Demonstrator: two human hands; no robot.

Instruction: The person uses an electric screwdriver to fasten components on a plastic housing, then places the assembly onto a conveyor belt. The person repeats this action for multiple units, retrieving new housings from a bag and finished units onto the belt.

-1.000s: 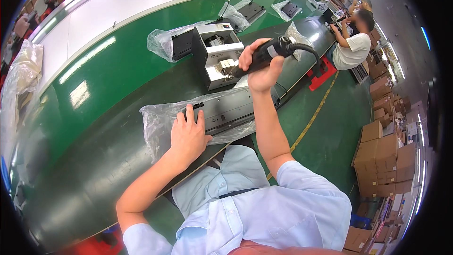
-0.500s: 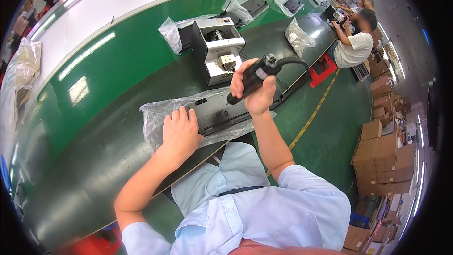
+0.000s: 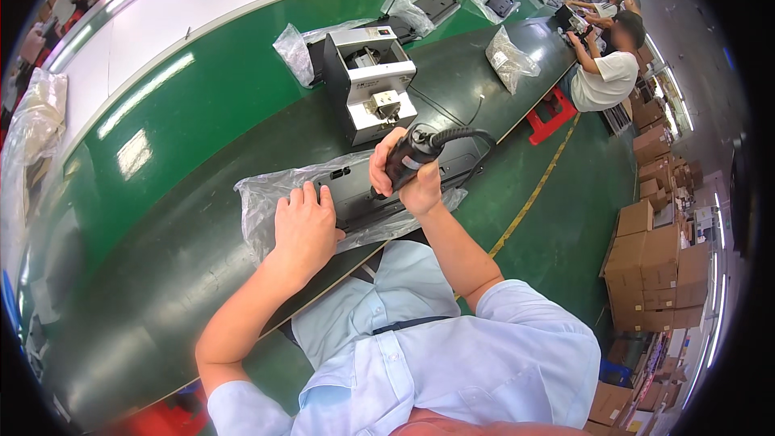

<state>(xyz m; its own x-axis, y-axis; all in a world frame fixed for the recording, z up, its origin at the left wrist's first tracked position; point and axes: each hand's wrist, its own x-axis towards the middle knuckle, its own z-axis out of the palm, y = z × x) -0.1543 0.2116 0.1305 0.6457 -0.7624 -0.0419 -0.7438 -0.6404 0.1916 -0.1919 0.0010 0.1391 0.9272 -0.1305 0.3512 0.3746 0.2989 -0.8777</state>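
Observation:
In front of me a long black panel point(image 3: 347, 190) lies on clear plastic wrap point(image 3: 257, 203) at the near edge of the workbench. Flat on the panel's left end rests my left hand point(image 3: 305, 226), fingers stretched out and holding nothing. My right hand point(image 3: 423, 190) is wrapped round a black electric screwdriver point(image 3: 410, 150), whose cord curves off to the right. The screwdriver points down at the middle of the panel; its tip is hidden, so contact cannot be made out. Just beyond stands a silver and black screw feeder point(image 3: 374, 79).
The dark green bench point(image 3: 161, 250) runs from lower left to upper right. Bagged parts point(image 3: 510, 60) lie farther along it. A co-worker in a white shirt point(image 3: 607, 81) sits by a red stool point(image 3: 552, 116). Cardboard boxes point(image 3: 646, 262) are stacked at right.
My right hand has brought the screwdriver down and to the left, closer to the panel. My left hand stays on the panel's left end.

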